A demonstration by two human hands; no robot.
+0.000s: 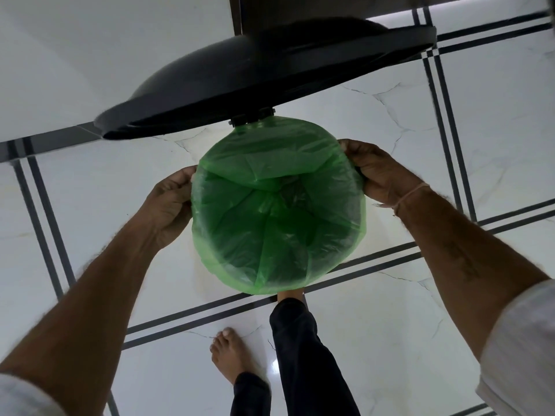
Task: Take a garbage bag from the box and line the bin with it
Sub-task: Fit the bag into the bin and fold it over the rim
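Observation:
A green garbage bag [279, 223] sits inside the round bin and its edge is folded over the rim all round, so the bin's walls are hidden under the plastic. The bin's black lid [240, 79] stands raised on its hinge at the far side. My left hand [171, 202] grips the bag's folded edge on the left side of the rim. My right hand [378, 172] grips the bag's edge on the right side. The box of bags is not in view.
The bin stands on a white marble-look tiled floor [390, 325] with dark double lines. My bare left foot [228, 355] is on the floor below the bin, and my right foot in a dark trouser leg [297, 340] reaches under the bin's near edge.

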